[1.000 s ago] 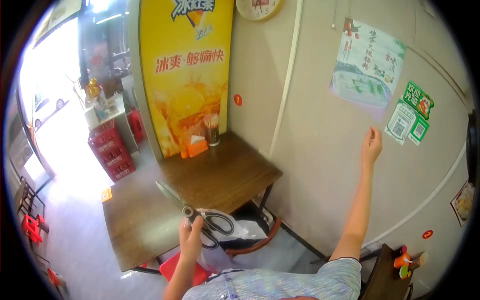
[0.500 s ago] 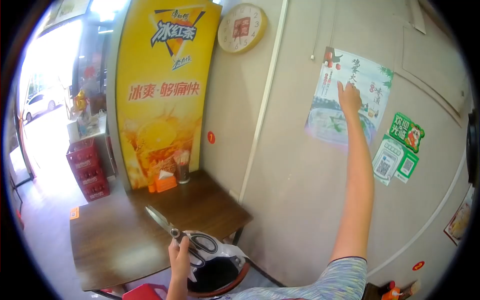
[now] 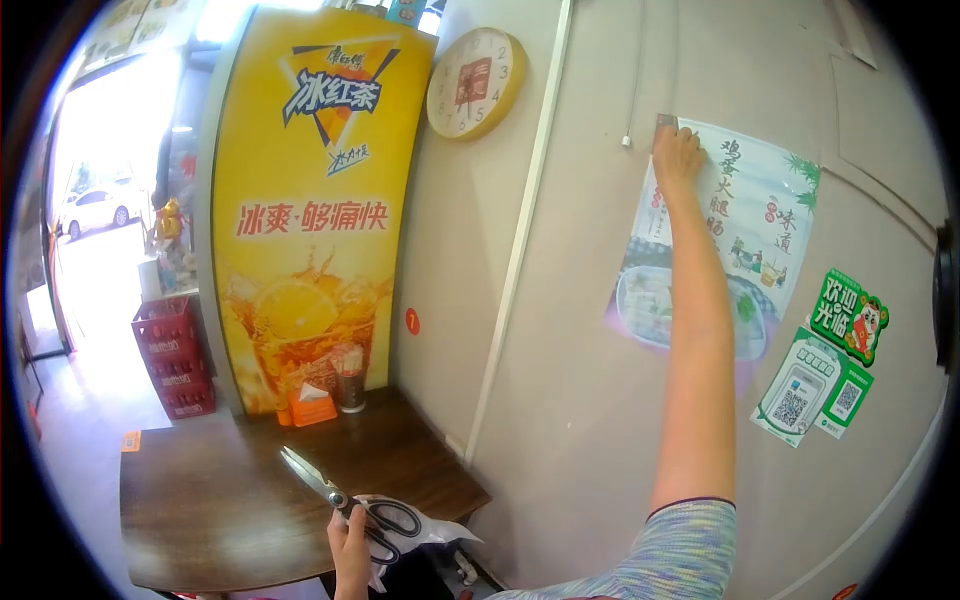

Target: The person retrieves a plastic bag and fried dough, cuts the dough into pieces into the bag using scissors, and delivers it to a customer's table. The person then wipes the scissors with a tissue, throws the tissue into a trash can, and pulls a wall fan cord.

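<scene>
My left hand (image 3: 349,550) is closed around black-handled scissors (image 3: 337,499), whose metal blades point up and left over the table. On the wall, my right hand (image 3: 679,157) touches the upper left part of a poster (image 3: 789,215) with Chinese lettering and a pictured bowl of food. Its fingers are bent in against the paper near the top edge, and the fingertips are hidden. My right forearm crosses in front of the poster. Behind the scissors lies a crumpled white plastic bag (image 3: 435,527).
A brown table (image 3: 215,500) holds an orange tissue box (image 3: 313,408) and a straw holder (image 3: 350,385). A yellow drinks sign (image 3: 315,225), a round clock (image 3: 475,84) and green QR-code signs (image 3: 800,385) surround the wall area. Red crates (image 3: 177,355) stand at the left.
My right hand has moved from the poster's middle toward its upper left corner, its fingers now bent inward. The camera view has tilted up. My left hand still holds the scissors.
</scene>
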A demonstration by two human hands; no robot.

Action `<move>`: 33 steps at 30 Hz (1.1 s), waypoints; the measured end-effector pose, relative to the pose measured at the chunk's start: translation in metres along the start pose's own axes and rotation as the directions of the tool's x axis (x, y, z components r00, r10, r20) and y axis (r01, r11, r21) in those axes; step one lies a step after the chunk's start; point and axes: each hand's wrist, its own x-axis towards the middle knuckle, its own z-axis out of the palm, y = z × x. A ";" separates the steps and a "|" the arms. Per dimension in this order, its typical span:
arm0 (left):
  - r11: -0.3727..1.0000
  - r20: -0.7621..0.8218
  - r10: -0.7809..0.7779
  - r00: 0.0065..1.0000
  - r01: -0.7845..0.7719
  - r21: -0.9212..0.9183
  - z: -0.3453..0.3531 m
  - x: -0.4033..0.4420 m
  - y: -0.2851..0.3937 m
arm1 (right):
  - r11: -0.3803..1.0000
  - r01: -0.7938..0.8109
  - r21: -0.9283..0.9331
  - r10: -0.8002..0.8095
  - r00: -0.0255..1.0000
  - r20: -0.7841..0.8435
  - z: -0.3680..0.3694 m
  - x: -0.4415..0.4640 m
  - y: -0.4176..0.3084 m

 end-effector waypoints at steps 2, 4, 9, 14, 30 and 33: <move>1.000 0.001 0.004 1.000 -0.004 -0.016 0.006 0.004 -0.006 | 0.996 0.084 -0.040 -0.085 0.996 -0.016 0.006 -0.001 0.005; 1.000 0.006 -0.017 1.000 0.017 -0.013 0.010 0.002 -0.008 | 0.992 0.123 -0.027 -0.121 0.991 0.047 0.009 -0.003 0.007; 0.999 0.019 -0.049 0.999 0.049 -0.011 0.019 0.000 -0.008 | 0.988 0.135 0.071 -0.149 0.955 0.258 -0.012 -0.001 0.019; 0.999 0.024 -0.039 0.999 0.039 -0.014 0.019 -0.005 -0.008 | 0.943 0.323 0.074 -0.330 0.896 0.295 -0.042 0.004 0.041; 0.997 0.055 -0.073 0.996 0.073 0.001 0.010 -0.005 -0.008 | 0.993 0.058 0.103 -0.086 0.952 0.294 -0.046 0.012 0.049; 0.997 0.073 -0.072 0.995 0.074 -0.025 0.013 -0.004 -0.009 | 0.991 0.070 0.116 -0.100 0.956 0.275 -0.047 0.010 0.044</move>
